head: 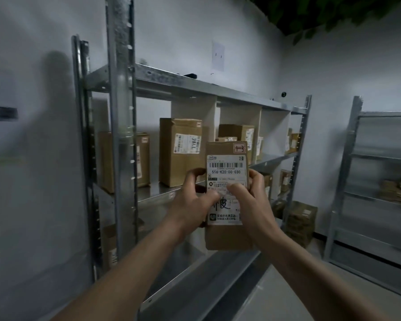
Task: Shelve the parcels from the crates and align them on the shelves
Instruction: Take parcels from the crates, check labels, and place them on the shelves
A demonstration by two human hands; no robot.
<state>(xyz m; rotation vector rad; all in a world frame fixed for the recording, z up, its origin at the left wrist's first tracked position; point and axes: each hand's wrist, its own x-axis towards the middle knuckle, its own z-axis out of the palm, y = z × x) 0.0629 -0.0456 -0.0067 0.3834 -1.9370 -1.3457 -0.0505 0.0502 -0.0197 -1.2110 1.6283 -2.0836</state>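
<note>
Both hands, the left hand and the right hand, clasped one upright parcel (label facing the camera) around its middle, thumbs on the label, in front of the metal shelf holding boxes.

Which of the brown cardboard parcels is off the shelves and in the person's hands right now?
The narrow brown cardboard parcel labelled 516-K20-00-030, gripped upright by the left hand and right hand. The other parcels stand on the metal shelf.
</note>
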